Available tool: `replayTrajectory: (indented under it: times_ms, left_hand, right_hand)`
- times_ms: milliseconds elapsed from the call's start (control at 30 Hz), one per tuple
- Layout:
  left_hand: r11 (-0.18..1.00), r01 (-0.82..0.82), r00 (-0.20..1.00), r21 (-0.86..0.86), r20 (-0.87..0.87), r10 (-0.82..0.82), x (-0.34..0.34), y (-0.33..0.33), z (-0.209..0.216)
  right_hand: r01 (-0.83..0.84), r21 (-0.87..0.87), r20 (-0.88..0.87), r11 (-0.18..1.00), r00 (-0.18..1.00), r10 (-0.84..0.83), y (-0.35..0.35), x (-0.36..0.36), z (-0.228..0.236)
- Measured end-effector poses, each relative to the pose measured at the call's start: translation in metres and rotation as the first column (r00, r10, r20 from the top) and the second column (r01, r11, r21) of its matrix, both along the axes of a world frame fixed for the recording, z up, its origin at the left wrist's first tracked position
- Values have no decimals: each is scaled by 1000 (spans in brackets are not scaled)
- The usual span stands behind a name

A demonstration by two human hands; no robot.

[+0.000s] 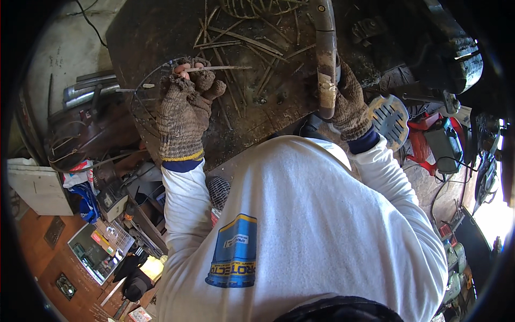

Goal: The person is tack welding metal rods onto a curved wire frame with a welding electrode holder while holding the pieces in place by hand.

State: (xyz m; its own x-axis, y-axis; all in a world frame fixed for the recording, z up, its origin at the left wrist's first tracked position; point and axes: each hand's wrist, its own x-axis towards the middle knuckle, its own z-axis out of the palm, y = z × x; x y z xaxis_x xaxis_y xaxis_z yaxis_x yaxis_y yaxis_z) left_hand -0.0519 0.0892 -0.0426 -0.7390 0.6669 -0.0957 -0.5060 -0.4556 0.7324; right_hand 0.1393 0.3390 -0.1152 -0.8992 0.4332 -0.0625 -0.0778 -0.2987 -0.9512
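Observation:
My left hand [188,102], in a brown knitted work glove with bare fingertips, is closed over the dark workbench [257,126]. Between its thumb and fingers is a thin, flat strip [230,67], pointing right. A curved wire frame [138,99] lies beside and partly behind this hand. My right hand [351,102], gloved alike, is against a worn, tube-shaped grey metal bar [326,59]. The bar hides its fingers, so their grip does not show. Several loose thin strips [249,40] lie scattered on the bench beyond my hands.
A round wire grate [233,8] sits at the bench's far edge. Dark machinery [413,43] stands at the far right, above a slotted round metal plate [389,122] and a red and grey device [437,142]. Metal tubes [91,91] and a white box [37,185] are at left.

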Motion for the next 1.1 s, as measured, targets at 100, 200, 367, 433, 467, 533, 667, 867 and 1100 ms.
replayTrajectory:
  times_ms: [100,200,367,433,467,533,667,867,1100]
  left_hand:
    - [1000,3,1000,17,-30,-3,3,-2,3]
    - [1000,-18,996,20,-85,20,7,-4,13]
    - [950,-195,946,-243,-304,116,9,-28,53]
    - [857,-348,851,-379,-511,120,-1,-56,63]
    - [855,-351,852,-381,-509,123,-7,-65,69]
    - [751,-492,790,-439,-588,174,-16,-80,82]
    - [744,-502,805,-441,-552,217,-23,-99,81]
    - [811,-436,836,-389,-509,206,-20,-103,74]
    - [825,-422,845,-376,-493,208,-19,-103,76]
  right_hand:
    - [30,45,16,999,999,-30,-3,0,0]
    - [25,-64,-3,998,1000,-25,-5,1,-3]
    - [82,1,8,997,997,-82,-4,0,-3]
    - [64,93,54,994,996,-69,0,1,-5]
    - [59,91,56,994,996,-64,1,1,-6]
    - [92,90,56,992,994,-97,-2,-1,-3]
    - [51,39,35,998,998,-52,-4,0,4]
    - [58,105,35,993,997,-62,-1,3,-4]
    - [77,171,69,982,994,-90,4,4,-14]
